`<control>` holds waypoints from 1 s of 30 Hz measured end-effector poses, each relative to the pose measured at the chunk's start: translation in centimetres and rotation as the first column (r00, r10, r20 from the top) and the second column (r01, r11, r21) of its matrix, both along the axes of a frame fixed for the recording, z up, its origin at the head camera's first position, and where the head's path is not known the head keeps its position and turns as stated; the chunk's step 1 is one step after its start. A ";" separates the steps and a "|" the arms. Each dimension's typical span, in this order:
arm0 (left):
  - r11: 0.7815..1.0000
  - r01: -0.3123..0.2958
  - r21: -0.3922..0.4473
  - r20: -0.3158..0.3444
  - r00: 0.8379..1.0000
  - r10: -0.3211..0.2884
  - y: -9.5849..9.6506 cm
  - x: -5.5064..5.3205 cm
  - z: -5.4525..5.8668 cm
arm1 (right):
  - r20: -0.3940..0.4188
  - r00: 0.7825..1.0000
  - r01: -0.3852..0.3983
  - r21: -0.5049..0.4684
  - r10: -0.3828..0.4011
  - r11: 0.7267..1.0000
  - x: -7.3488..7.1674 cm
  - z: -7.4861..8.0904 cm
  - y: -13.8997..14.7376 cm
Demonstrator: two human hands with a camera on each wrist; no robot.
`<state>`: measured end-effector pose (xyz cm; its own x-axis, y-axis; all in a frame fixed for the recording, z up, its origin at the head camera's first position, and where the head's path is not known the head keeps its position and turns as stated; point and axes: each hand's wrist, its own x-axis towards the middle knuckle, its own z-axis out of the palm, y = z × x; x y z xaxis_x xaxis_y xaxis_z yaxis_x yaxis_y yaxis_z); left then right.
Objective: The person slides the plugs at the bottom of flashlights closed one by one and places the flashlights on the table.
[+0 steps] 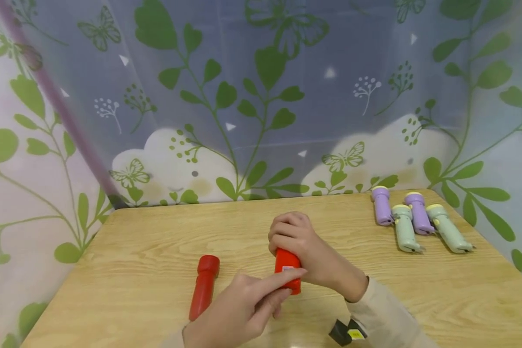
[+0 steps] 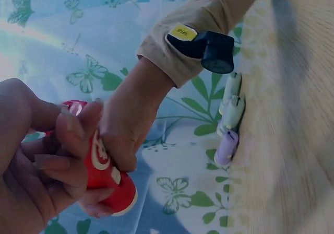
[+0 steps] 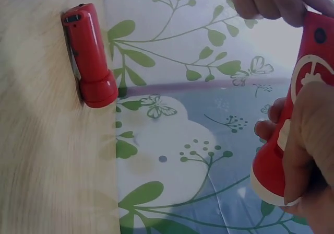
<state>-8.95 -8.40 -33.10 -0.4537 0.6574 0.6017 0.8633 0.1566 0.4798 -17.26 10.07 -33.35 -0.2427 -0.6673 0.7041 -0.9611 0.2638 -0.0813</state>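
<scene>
A red flashlight with a cream rim is held up over the table between both hands. My right hand grips it round the body near the head end. At the tail, my left hand pinches the end between fingers and thumb. A white logo and a pale switch show on the flashlight's side in the right wrist view. The left wrist view shows its head pointing away, with left-hand fingers covering the tail. Left of the hands, a second, all-red flashlight lies on the table.
At the table's back right lie two purple flashlights and two mint-green flashlights, close together. A wooden table spans the front, with a leaf-patterned curtain behind it. A black wrist camera sits by the right sleeve.
</scene>
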 end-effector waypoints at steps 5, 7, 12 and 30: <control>0.984 -0.177 0.024 -0.027 0.984 0.177 -2.3 1.5 -0.4 | 0.122 0.990 0.048 0.159 -0.068 0.986 0.2 -1.6 -0.7; 0.959 -0.279 0.045 0.007 0.960 0.279 -3.7 1.6 -0.9 | 0.197 0.973 0.067 0.255 -0.120 0.965 0.1 -2.5 -1.1; 0.788 -0.601 -0.132 0.215 0.759 0.615 -7.2 0.6 -2.8 | 0.288 0.927 0.089 0.453 -0.240 0.887 -0.3 -5.6 -3.0; 0.525 -0.703 -0.480 0.269 0.452 0.851 -10.1 -2.4 -7.3 | 0.226 0.930 0.111 0.582 -0.291 0.806 -0.7 -8.6 -7.7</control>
<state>-11.33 -18.53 -40.37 -0.9976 -0.0238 0.0646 0.0163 0.8301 0.5574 -17.91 2.37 -41.94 -0.5471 -0.8301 0.1072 -0.8356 0.5343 -0.1272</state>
